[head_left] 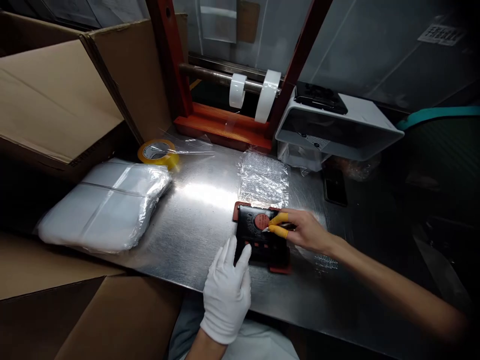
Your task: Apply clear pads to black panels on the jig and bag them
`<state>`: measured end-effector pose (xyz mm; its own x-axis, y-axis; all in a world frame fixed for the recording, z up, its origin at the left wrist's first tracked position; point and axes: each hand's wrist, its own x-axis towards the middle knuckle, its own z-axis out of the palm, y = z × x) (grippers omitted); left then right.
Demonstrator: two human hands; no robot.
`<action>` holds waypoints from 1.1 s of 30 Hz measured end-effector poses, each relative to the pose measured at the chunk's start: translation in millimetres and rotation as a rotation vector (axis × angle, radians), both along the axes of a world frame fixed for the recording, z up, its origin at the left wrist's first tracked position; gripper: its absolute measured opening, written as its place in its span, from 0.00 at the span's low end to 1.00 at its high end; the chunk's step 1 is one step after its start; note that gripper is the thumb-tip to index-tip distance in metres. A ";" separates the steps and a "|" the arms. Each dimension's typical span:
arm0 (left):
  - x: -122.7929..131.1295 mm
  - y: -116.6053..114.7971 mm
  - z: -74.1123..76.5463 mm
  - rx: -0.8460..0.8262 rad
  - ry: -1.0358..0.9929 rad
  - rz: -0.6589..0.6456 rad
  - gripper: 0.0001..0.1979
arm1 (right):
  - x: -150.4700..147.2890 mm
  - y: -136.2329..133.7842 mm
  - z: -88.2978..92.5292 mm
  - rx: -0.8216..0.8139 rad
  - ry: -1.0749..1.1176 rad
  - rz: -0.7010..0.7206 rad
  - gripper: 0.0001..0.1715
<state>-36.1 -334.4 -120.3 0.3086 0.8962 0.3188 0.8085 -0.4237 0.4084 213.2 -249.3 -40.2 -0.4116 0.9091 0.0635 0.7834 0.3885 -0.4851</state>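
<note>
Black case [258, 242] with red corners is laid flat on the metal table [195, 215], near its front edge. A round red label [261, 221] is borne on its lid; the print there is too small to be read. The left hand [227, 292], gloved in white, is pressed on the case from 7 o'clock, fingers straight and released. A slim tool [281, 227] is pinched in the right hand [305, 231], its white tip set on the label. Bubble wrap [263, 180] is seen at 12 o'clock, a yellow tape roll [157, 151] at 10 o'clock.
</note>
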 end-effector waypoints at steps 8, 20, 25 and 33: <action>6.5 0.9 5.7 -0.024 -0.051 0.012 0.26 | -1.0 -36.7 -15.9 0.204 -0.032 -0.187 0.08; 8.0 1.6 1.2 -0.025 -0.036 0.026 0.27 | -8.4 -23.9 -15.0 0.308 -0.220 -0.081 0.12; 8.3 1.8 -0.6 -0.050 -0.033 0.031 0.27 | -6.1 -22.7 -16.9 0.308 -0.213 -0.098 0.11; 7.4 0.9 -0.6 -0.065 -0.032 0.028 0.27 | -4.2 -23.4 -20.4 0.266 -0.194 -0.098 0.11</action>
<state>-28.8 -333.5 -120.9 0.2736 0.9233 0.2694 0.8059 -0.3730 0.4599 209.0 -272.7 -60.6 -0.3504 0.9071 0.2332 0.8912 0.3995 -0.2150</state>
